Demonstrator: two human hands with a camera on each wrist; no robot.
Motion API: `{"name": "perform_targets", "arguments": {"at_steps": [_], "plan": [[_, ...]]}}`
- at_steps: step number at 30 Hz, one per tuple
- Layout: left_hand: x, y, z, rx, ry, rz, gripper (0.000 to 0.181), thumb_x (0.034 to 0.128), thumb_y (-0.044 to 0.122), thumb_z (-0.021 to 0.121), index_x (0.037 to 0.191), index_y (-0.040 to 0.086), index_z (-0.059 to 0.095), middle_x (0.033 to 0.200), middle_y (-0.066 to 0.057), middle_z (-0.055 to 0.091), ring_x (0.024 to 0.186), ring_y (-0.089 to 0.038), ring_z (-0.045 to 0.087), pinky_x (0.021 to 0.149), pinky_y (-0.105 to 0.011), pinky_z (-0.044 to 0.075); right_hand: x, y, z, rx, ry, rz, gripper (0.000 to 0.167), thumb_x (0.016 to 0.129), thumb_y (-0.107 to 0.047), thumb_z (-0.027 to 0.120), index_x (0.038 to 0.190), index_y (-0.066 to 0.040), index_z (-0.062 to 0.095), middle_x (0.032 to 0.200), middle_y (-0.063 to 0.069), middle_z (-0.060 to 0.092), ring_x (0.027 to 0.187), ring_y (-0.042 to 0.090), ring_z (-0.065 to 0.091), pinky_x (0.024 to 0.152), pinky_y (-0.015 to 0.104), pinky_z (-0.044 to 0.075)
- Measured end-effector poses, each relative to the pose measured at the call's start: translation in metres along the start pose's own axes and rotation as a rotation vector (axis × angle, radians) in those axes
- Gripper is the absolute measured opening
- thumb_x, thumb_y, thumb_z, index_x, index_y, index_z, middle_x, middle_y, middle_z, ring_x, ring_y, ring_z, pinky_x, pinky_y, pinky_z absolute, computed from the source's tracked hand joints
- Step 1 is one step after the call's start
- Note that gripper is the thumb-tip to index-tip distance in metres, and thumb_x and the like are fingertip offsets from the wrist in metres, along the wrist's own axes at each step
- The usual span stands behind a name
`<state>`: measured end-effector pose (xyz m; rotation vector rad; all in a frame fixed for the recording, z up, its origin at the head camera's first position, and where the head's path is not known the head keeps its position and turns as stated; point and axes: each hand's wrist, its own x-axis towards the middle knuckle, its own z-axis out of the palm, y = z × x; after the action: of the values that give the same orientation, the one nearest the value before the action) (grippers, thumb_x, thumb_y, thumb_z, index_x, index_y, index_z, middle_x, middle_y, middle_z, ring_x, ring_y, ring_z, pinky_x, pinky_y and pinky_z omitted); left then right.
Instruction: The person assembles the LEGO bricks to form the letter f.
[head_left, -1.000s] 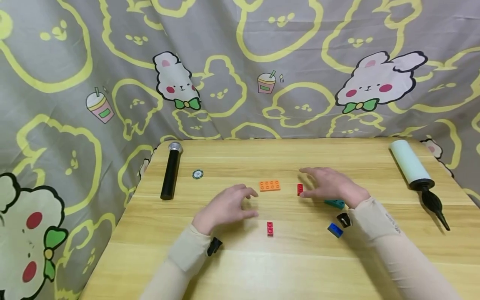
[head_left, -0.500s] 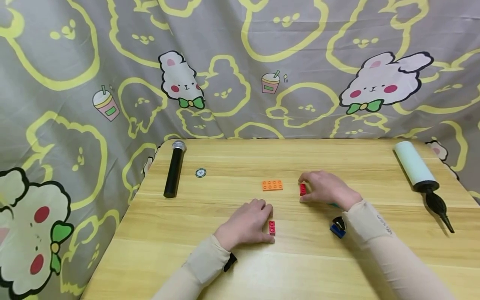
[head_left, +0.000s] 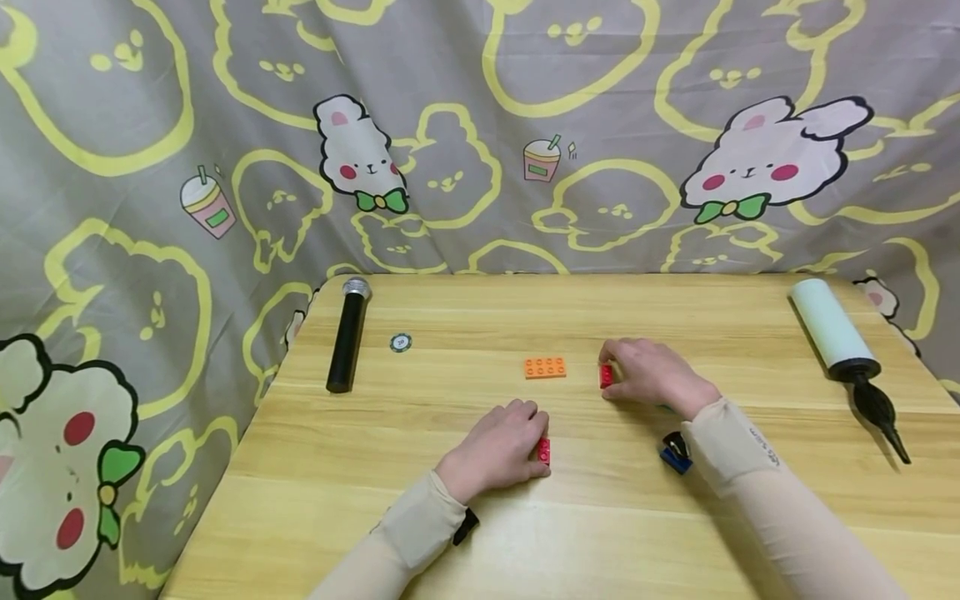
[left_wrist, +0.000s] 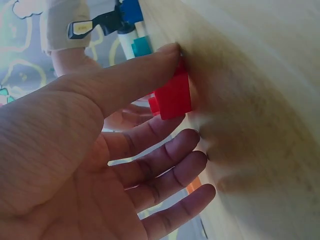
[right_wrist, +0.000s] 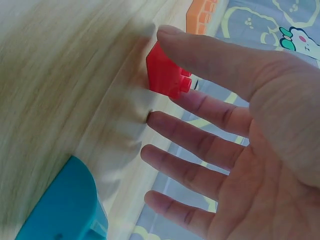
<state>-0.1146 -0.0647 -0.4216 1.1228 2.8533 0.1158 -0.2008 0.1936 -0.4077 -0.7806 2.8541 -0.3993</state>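
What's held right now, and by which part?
Left grip: a red brick, pinched across its two ends. Right grip: a second red brick, pinched the same way.

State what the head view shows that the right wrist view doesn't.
Only the head view: the left hand, the nearer red studded plastic brick, the blue plastic block and the mint-green cylindrical pump.

Only the right wrist view: the palm of the right hand and the curved face of the teal plastic block.

Both: the farther red plastic brick, the orange plastic brick.
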Motion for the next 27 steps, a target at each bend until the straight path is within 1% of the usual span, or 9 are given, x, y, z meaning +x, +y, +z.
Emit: {"name": "perform_targets", "arguments": {"at_steps": [3,6,8,10,15,19,21,23,27], "plan": [[-0.001,0.0,0.001,-0.002,0.003,-0.001,0.039,0.0802,0.046,0.079,0.089,0.017,0.054,0.084,0.006,0.044,0.078,-0.013,0.043,0.063,-0.025,0.036,0.0,-0.001,0.0,-0.015,0.012,-0.012,0.032,0.078,-0.026,0.084,0.097,-0.011,0.062,0.083,-0.001,0.058,0.076,0.021,0.054,0.072,0.045,0.046],[-0.001,-0.001,0.002,-0.009,0.01,0.0,0.039,0.0799,0.046,0.079,0.089,0.018,0.055,0.084,0.007,0.044,0.078,-0.012,0.043,0.063,-0.024,0.036,0.0,-0.002,0.001,-0.022,0.037,-0.028,0.026,0.078,-0.023,0.084,0.088,-0.014,0.061,0.075,-0.004,0.053,0.071,0.019,0.051,0.069,0.042,0.044],[-0.002,-0.001,0.003,-0.014,0.02,0.003,0.039,0.0796,0.046,0.079,0.089,0.017,0.056,0.084,0.007,0.044,0.077,-0.012,0.043,0.063,-0.024,0.036,0.0,-0.004,0.001,-0.011,0.065,-0.039,0.025,0.077,-0.021,0.084,0.086,-0.015,0.061,0.076,-0.004,0.054,0.07,0.018,0.051,0.069,0.041,0.045],[-0.002,-0.002,0.003,-0.019,0.028,0.004,0.039,0.0795,0.047,0.079,0.09,0.017,0.057,0.084,0.007,0.044,0.077,-0.012,0.044,0.064,-0.024,0.037,-0.001,-0.009,-0.001,0.027,0.094,-0.06,0.024,0.075,-0.017,0.084,0.086,-0.015,0.062,0.079,-0.004,0.059,0.072,0.018,0.054,0.071,0.041,0.046],[-0.001,-0.004,0.003,-0.038,0.024,-0.004,0.04,0.0789,0.047,0.08,0.091,0.016,0.058,0.085,0.006,0.045,0.078,-0.013,0.044,0.065,-0.025,0.037,-0.006,-0.033,-0.01,0.107,0.166,-0.166,0.027,0.072,-0.012,0.085,0.085,-0.018,0.063,0.087,-0.005,0.065,0.074,0.017,0.058,0.072,0.037,0.047],[0.0,-0.005,0.002,-0.052,0.018,0.004,0.04,0.0786,0.047,0.08,0.091,0.016,0.058,0.085,0.006,0.045,0.079,-0.013,0.045,0.065,-0.025,0.038,-0.015,-0.055,-0.013,0.086,0.216,-0.261,0.029,0.07,-0.016,0.089,0.086,-0.019,0.064,0.086,-0.009,0.065,0.069,0.01,0.055,0.067,0.032,0.048],[0.0,-0.006,0.002,-0.06,0.018,0.007,0.041,0.0782,0.048,0.08,0.092,0.016,0.058,0.085,0.006,0.045,0.079,-0.013,0.045,0.065,-0.025,0.038,-0.02,-0.066,-0.01,0.078,0.218,-0.295,0.03,0.07,-0.018,0.089,0.088,-0.02,0.065,0.086,-0.01,0.065,0.067,0.006,0.053,0.066,0.03,0.049],[0.0,-0.006,0.003,-0.07,0.019,0.008,0.042,0.0779,0.048,0.081,0.092,0.016,0.059,0.086,0.006,0.045,0.079,-0.013,0.045,0.066,-0.025,0.038,-0.024,-0.076,-0.006,0.083,0.202,-0.328,0.03,0.071,-0.019,0.089,0.089,-0.019,0.065,0.087,-0.011,0.064,0.069,0.004,0.054,0.068,0.028,0.049],[0.0,-0.009,0.004,-0.098,0.018,0.006,0.045,0.0774,0.048,0.081,0.1,0.014,0.061,0.087,0.006,0.047,0.08,-0.013,0.045,0.067,-0.025,0.039,-0.029,-0.091,0.006,0.093,0.172,-0.381,0.027,0.073,-0.019,0.087,0.092,-0.015,0.067,0.087,-0.009,0.063,0.071,0.006,0.056,0.068,0.028,0.049]]}}
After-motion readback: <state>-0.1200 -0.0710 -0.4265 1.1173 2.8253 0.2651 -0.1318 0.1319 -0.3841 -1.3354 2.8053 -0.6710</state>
